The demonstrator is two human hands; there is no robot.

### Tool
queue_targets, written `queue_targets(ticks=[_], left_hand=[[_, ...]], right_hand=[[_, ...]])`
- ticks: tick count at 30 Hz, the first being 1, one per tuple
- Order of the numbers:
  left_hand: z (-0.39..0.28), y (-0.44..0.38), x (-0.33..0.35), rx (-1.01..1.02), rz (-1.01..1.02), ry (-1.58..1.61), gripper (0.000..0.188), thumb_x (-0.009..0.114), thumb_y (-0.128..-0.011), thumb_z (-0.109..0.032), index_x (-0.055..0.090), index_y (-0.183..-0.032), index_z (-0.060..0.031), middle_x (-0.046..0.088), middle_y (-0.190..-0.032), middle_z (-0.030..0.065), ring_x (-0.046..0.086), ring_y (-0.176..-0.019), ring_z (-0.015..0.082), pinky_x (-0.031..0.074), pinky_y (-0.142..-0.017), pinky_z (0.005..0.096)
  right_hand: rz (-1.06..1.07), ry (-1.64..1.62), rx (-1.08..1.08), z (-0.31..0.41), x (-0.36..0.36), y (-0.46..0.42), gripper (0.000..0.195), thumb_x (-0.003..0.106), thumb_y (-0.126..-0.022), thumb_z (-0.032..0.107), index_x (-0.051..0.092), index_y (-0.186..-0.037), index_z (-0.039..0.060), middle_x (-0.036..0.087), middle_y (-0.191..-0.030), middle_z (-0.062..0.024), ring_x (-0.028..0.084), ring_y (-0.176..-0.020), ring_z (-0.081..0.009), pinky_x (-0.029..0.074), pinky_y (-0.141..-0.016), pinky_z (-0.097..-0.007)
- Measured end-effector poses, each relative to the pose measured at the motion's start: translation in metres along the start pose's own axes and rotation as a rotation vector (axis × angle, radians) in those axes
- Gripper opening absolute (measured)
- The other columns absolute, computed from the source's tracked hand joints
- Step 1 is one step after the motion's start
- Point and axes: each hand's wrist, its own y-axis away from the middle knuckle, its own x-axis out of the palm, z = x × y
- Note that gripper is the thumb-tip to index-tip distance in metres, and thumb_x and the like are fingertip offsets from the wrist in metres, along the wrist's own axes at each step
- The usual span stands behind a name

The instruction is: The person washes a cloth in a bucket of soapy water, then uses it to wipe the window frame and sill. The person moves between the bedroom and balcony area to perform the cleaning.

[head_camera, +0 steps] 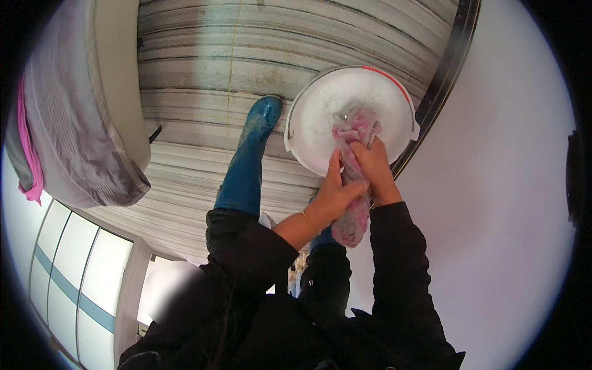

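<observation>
A wet, pink and grey cloth [354, 185] hangs bunched lengthwise between both hands. My left hand [337, 189] is closed around its middle, thumb and fingers wrapped about it. Just above, my right hand [374, 162] grips the cloth from the other side. The cloth's far end lies over a white plastic bucket [307, 138] and seems to touch the whitish, sudsy water [328, 97] in it. Its near end hangs outside the rim, towards my legs. A wire handle [297, 99] rests along the bucket's rim.
Blue rubber boots [245, 162] stand on the striped wood-look floor [185, 97] beside the bucket. A dark baseboard [446, 78] and white wall [499, 185] bound the right. At left is a bed [118, 83] with a greyish cover [69, 106]; a panelled wardrobe [74, 273] is at lower left.
</observation>
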Motion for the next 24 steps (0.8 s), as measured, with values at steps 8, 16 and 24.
queue_targets(ticks=[8, 16, 24], left_hand=[[-0.026, -0.016, -0.002, -0.354, 0.266, 0.401, 0.079, 0.069, -0.091, -0.025, 0.024, -0.153, -0.0020, 0.048, -0.142, 0.0122, 0.048, -0.127, 0.0197, 0.038, -0.108, 0.0330], [-0.054, -0.019, -0.020, -0.534, 0.311, 0.546, 0.070, 0.067, -0.090, -0.024, 0.034, -0.148, -0.0019, 0.056, -0.130, 0.0106, 0.056, -0.115, 0.0185, 0.046, -0.099, 0.0332], [-0.038, -0.016, -0.007, -0.357, 0.019, 0.287, 0.070, 0.071, -0.085, -0.021, 0.038, -0.142, 0.0025, 0.058, -0.125, 0.0124, 0.058, -0.110, 0.0204, 0.048, -0.096, 0.0342]], right_hand=[[-0.290, 0.320, -0.422, 0.005, -0.004, 0.007, 0.050, 0.062, -0.088, 0.033, 0.061, -0.124, -0.0020, 0.061, -0.126, -0.0216, 0.057, -0.118, -0.0319, 0.042, -0.102, -0.0389], [0.447, -0.592, 0.095, 0.007, -0.046, -0.010, 0.069, 0.027, -0.104, 0.058, 0.065, -0.115, 0.0014, 0.067, -0.110, -0.0109, 0.061, -0.104, -0.0188, 0.047, -0.098, -0.0324], [0.082, -1.104, 0.134, 0.018, -0.013, 0.030, 0.056, 0.036, -0.105, 0.050, 0.057, -0.126, 0.0028, 0.064, -0.117, -0.0099, 0.061, -0.107, -0.0204, 0.048, -0.097, -0.0347]])
